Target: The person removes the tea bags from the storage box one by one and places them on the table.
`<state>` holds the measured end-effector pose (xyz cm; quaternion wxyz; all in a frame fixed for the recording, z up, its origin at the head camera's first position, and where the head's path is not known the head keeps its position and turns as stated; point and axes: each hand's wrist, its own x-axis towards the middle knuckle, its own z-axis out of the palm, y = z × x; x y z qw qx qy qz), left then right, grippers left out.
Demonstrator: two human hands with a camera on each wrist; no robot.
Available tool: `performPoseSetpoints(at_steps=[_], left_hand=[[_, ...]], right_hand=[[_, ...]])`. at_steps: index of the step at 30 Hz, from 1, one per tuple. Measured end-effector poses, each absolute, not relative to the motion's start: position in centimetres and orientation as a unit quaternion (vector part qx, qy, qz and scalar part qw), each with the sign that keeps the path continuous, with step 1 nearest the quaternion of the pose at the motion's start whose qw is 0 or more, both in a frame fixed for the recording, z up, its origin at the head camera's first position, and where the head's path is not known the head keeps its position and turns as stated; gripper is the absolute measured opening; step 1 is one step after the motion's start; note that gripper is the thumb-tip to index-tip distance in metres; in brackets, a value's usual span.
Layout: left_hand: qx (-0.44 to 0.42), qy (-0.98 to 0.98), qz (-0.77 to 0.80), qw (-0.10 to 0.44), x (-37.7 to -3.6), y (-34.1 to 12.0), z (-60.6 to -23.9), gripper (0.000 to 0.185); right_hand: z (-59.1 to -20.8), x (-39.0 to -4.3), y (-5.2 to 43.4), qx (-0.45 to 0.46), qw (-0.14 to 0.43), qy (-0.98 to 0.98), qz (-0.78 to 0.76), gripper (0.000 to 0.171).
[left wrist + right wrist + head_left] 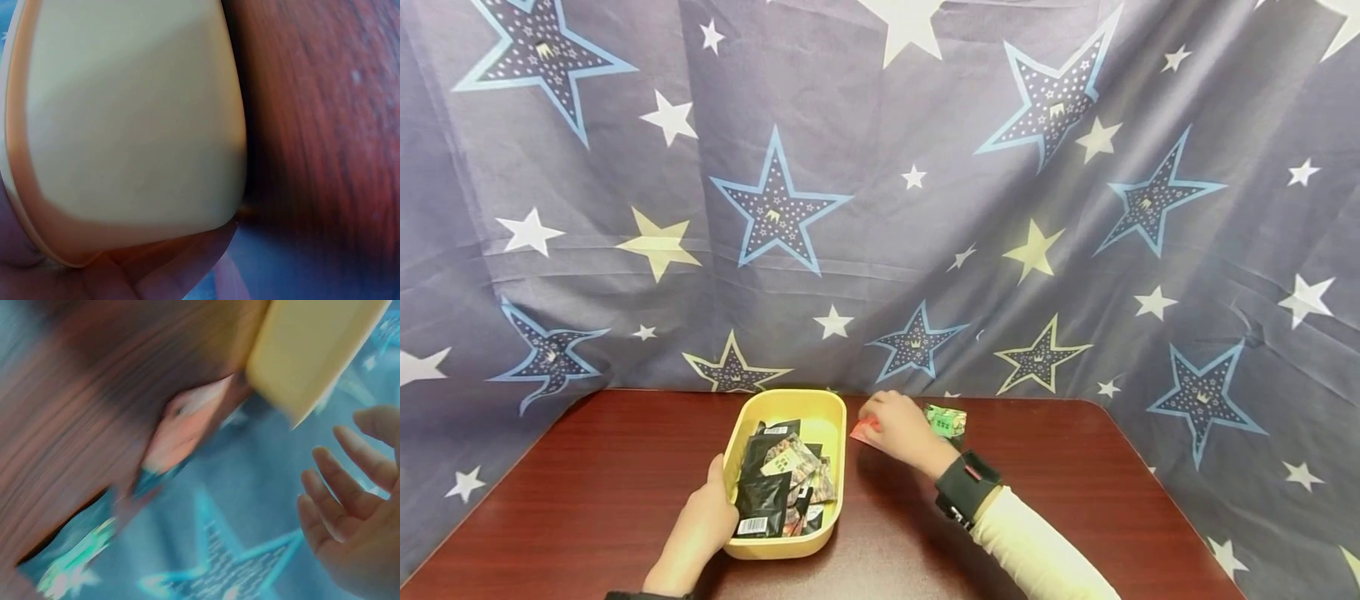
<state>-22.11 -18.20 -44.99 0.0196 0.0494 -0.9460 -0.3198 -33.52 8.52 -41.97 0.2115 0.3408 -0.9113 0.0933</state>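
Note:
My left hand (702, 515) grips the near left side of a yellow plastic bin (784, 548), also filling much of the left wrist view. Several small flat packets lie inside, among them a black packet (764, 497) with a white barcode label and a patterned packet (792, 460). Right of the bin, my right hand (901, 423) is over a red packet (862, 430) and partly covers it in the head view. From the right wrist, the fingers (337, 494) appear loosely bent and spread, holding nothing, with the red packet on the table apart from them.
A green packet (946, 422) lies on the table just beyond my right wrist, near the back edge. The dark red wooden table (1075, 500) ends at the back against a grey-blue curtain (865, 167) printed with stars.

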Motion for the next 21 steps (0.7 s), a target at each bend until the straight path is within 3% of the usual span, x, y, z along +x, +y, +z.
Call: performPoseSetpoints(at_steps=[11,15,21], left_hand=[[0.049,-0.946,-0.321,0.017,-22.2,-18.2,-45.0,0.075],[0.041,-0.946,-0.320,0.022,-22.2,-18.3,-45.0,0.077],[0.033,-0.949,-0.312,0.022,-22.3,-18.4,-45.1,0.075]], right_hand=[[-41.1,-28.6,3.1,0.545,0.163,-0.822,-0.030,0.040],[-41.6,-27.7,1.3,0.560,0.137,-0.815,-0.058,0.041],[-43.0,-27.3,-1.2,0.566,0.065,-0.812,-0.123,0.061]])
